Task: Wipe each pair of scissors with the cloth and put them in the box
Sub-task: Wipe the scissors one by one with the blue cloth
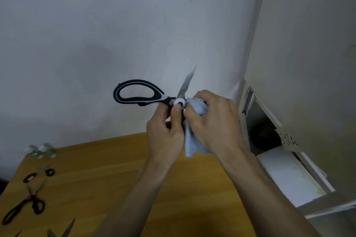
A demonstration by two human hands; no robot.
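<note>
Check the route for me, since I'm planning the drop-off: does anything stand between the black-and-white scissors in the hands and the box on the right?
Nothing visible does. The black-and-white scissors, held open in the left hand, are separated from the white cardboard box only by the right hand gripping the light blue cloth.

Dim, flat indoor light with a cool grey cast. A faint shadow smudges the wall (100, 57) toward ten o'clock. Wide-angle bending curves the wooden table (107, 175) edge. The small bottles (41, 151) at eight o'clock are motion-blurred; overall soft, grainy.
</note>
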